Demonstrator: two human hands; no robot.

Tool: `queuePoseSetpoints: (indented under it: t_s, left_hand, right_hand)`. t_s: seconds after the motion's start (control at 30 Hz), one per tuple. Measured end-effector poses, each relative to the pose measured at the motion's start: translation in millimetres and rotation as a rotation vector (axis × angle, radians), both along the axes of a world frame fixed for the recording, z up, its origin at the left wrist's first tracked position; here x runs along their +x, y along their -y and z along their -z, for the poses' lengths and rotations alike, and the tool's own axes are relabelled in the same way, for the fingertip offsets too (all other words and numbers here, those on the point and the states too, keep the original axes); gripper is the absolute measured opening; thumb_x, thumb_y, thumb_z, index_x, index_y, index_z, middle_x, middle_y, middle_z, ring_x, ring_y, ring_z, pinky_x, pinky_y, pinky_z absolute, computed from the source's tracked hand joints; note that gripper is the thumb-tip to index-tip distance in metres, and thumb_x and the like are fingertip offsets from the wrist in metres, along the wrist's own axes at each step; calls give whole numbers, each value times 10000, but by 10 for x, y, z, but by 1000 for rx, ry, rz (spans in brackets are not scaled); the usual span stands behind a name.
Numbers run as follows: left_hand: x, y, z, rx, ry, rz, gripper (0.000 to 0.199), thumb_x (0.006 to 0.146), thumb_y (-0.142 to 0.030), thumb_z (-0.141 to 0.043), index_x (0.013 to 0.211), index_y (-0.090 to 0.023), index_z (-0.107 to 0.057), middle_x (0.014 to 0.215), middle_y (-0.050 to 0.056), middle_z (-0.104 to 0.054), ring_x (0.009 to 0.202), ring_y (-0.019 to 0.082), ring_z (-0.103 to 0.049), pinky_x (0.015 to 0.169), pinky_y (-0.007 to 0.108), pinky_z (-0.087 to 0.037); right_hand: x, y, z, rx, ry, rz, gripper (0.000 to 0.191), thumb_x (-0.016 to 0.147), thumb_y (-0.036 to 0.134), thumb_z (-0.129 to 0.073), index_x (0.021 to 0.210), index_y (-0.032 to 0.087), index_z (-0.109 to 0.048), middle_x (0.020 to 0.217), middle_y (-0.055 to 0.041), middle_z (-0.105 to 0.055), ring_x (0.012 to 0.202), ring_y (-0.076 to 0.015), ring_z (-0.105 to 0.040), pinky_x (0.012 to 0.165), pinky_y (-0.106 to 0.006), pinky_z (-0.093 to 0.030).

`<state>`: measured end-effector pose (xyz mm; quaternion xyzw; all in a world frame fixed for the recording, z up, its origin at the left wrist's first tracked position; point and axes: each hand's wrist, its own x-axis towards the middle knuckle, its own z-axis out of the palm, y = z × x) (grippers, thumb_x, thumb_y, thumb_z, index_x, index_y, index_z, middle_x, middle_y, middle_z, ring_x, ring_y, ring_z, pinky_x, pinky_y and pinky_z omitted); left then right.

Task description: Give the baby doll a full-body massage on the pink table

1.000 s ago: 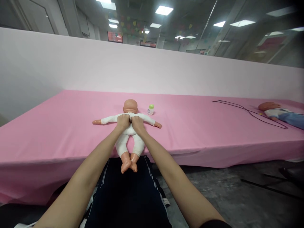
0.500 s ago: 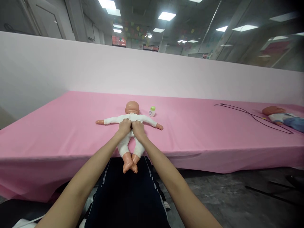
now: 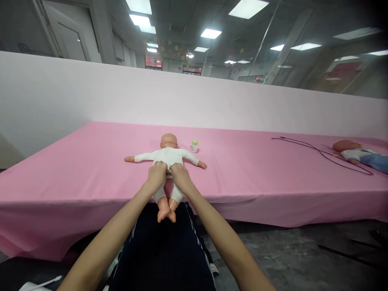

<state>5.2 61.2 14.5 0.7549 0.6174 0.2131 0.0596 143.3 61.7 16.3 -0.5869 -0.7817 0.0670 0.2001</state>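
A baby doll (image 3: 171, 155) in a white suit lies face down on the pink-covered table (image 3: 242, 169), arms spread and bare feet crossed over the front edge. My left hand (image 3: 157, 174) is closed in a fist-like grip on the left of its lower back. Close beside it, my right hand (image 3: 179, 174) is closed the same way on the right side. The fingertips of both are hidden, so any pinched cloth cannot be made out. Right of the doll's head stands a small clear bottle (image 3: 194, 147) with a green cap.
Far to the right lies a second doll (image 3: 360, 153) in white and blue, with a thin dark cord (image 3: 321, 151) looped beside it. A white partition wall (image 3: 212, 103) with glass above runs behind the table. Dark metal legs (image 3: 345, 254) show on the floor at right.
Both hands have slid down the doll's back toward its legs, staying closed and side by side. The whole view has shifted slightly; the bottle and second doll stay put.
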Motion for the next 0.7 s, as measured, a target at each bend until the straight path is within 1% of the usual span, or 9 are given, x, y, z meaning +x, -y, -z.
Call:
queuePoseSetpoints:
  t_s: [0.1, 0.2, 0.3, 0.37, 0.43, 0.47, 0.57, 0.63, 0.7]
  left_hand:
    - [144, 95, 88, -5, -106, -30, 248, 958, -117, -483, 878, -183, -708, 942, 155, -686, 962, 318, -641, 809, 416, -478]
    - [219, 135, 150, -10, -115, -33, 325, 978, -99, -416, 899, -190, -718, 933, 145, -694, 991, 312, -641, 829, 412, -479]
    - [126, 121, 153, -6, -93, -13, 294, 976, -141, -468, 859, -190, -734, 910, 143, -709, 938, 311, -662, 812, 407, -487]
    - [-8, 58, 111, 10, -49, 13, 254, 963, -175, -523, 859, -203, -754, 917, 132, -733, 905, 305, -678, 796, 399, -495]
    - [-145, -67, 42, 51, 17, 30, 242, 971, -209, -531, 971, -228, -771, 996, 110, -760, 940, 287, -692, 815, 376, -508]
    - [-198, -155, 4, 79, 57, 26, 261, 985, -226, -512, 1061, -236, -762, 1061, 101, -764, 982, 273, -695, 849, 364, -512]
    - [-252, -498, -85, 163, 214, -22, 351, 1024, -283, -443, 1288, -208, -662, 1261, 108, -719, 1141, 250, -664, 996, 356, -480]
    - [-206, -756, -107, 173, 326, -55, 397, 1034, -342, -427, 1355, -181, -594, 1363, 130, -662, 1251, 254, -610, 1059, 362, -442]
    - [-124, -1002, -101, 108, 402, -103, 435, 1041, -411, -407, 1374, -169, -549, 1435, 154, -604, 1332, 260, -555, 1080, 354, -418]
  right_hand:
    - [-81, 52, 50, 17, 103, -3, 274, 963, 168, -497, 1016, 220, -761, 1067, -188, -722, 1090, -348, -640, 948, -417, -484]
    - [-130, 28, 102, 12, 114, 17, 295, 938, 94, -475, 966, 186, -754, 1060, -191, -725, 1080, -353, -637, 945, -411, -474]
    - [-58, 14, 174, 25, -38, 11, 273, 934, 95, -482, 891, 183, -737, 1039, -177, -724, 1064, -337, -637, 940, -397, -467]
    - [58, 9, 237, 41, -186, -39, 234, 951, 144, -499, 904, 197, -723, 1035, -132, -727, 1051, -297, -647, 938, -370, -478]
    - [205, -17, 304, 66, -364, -63, 184, 958, 210, -526, 990, 201, -706, 1083, -95, -723, 1059, -254, -656, 954, -347, -492]
    - [280, -42, 333, 78, -458, -37, 179, 953, 245, -548, 1046, 196, -693, 1125, -93, -716, 1075, -245, -658, 968, -347, -497]
    - [472, -159, 372, 6, -735, 58, 282, 927, 364, -617, 1127, 171, -665, 1147, -130, -715, 1074, -269, -675, 940, -387, -536]
    - [543, -263, 340, -137, -847, -15, 330, 961, 435, -573, 1128, 171, -678, 1094, -137, -735, 1046, -276, -697, 884, -387, -566]
    - [557, -386, 268, -209, -893, -103, 378, 1013, 467, -474, 1094, 182, -710, 1010, -123, -755, 1016, -261, -716, 844, -365, -579]
